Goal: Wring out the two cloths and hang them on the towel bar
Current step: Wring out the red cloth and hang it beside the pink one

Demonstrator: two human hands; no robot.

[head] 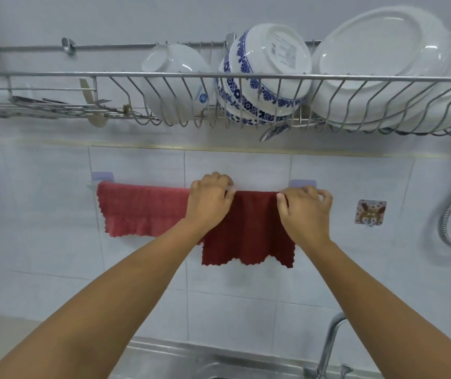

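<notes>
From the head camera, both cloths already hang on the towel bar (257, 190) fixed to the tiled wall above the sink (169, 359): the lighter pink-red cloth (142, 212) is draped over the bar's left half, and the dark red cloth (249, 231) hangs over the right half, its left edge disappearing behind the left wrist so that any overlap with the pink-red one cannot be told. The left hand (210, 201) is curled over the bar at the dark cloth's upper left corner, fingers closed on the fold; the right hand (305, 207) pinches the upper right corner, thumb and fingers pressed together on the fabric just below the bar's right bracket (303, 183). The step in hand looks like the final spreading of the second cloth. To do it well, I would draw the two corners gently apart along the bar so the fold lies flat, keep the front and back drops roughly even so it does not slide off, and avoid tugging downward, since the bar seems to be held by stick-on mounts. The loaded dish rack (219, 77) sits directly overhead, so the hands should lift away low.
</notes>
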